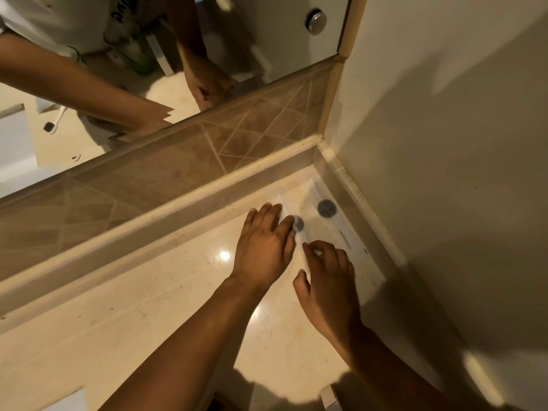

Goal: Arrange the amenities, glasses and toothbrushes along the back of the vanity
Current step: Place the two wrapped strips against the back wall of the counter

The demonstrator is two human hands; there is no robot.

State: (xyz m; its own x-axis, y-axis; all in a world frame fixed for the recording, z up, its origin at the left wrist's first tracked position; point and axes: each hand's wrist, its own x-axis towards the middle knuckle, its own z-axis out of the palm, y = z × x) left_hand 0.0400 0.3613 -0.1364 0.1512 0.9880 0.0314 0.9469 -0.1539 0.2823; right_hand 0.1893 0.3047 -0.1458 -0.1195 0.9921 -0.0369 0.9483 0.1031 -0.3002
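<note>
White packets point(336, 231): left hand point(264, 247) pressed flat on them, fingers straight; right hand point(326, 287) curled, grip unclear.

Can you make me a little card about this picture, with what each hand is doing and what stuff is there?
place: back right corner of the vanity counter, under the tiled backsplash
left hand: fingers fairly straight, resting on the first packet
first packet: clear wrapper with a grey disc, lying flat
right hand: fingers curled at that packet's near end; the grip is unclear
second packet: same kind, beside the first, nearer the side wall, untouched
mirror: shows a toothbrush reflection and both arms
</note>
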